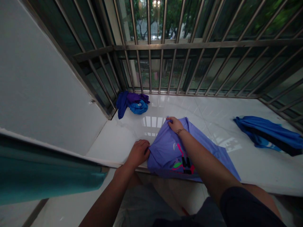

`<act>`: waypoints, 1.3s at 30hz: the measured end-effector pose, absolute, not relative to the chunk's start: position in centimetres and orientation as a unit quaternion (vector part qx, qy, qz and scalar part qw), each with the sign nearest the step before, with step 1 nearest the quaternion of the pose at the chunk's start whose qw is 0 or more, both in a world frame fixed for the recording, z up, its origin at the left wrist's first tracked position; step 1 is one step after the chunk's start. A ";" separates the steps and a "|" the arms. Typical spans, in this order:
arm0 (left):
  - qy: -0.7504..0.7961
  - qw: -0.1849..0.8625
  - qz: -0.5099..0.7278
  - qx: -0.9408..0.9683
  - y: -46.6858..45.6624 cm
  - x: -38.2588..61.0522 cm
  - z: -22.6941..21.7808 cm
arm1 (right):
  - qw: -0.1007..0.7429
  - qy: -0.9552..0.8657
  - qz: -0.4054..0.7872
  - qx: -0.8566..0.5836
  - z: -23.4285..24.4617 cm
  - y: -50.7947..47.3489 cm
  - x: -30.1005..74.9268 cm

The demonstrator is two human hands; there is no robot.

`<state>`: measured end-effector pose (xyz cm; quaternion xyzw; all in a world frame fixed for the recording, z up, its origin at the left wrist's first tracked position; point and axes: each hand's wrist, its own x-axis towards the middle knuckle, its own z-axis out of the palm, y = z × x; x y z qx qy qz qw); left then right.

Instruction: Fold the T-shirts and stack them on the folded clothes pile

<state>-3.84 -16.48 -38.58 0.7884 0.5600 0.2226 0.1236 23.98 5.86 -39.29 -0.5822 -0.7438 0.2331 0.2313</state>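
A lavender T-shirt with a pink, black and green print lies spread on the white tiled ledge, its near edge reaching the front of the ledge. My left hand is closed at the shirt's left edge, gripping the fabric there. Farther back, my right hand pinches the shirt's far edge between thumb and fingers. That arm crosses over the shirt and hides part of the print.
Crumpled blue and purple clothes lie in the ledge's back left corner. A folded blue and black garment lies at the right. Metal window bars rise behind the ledge. A teal curtain hangs at the lower left.
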 end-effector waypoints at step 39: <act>0.560 0.075 0.276 0.778 -16.1 -3.9 -39.3 | 0.123 -0.817 0.131 -0.548 -37.7 5.6 23.4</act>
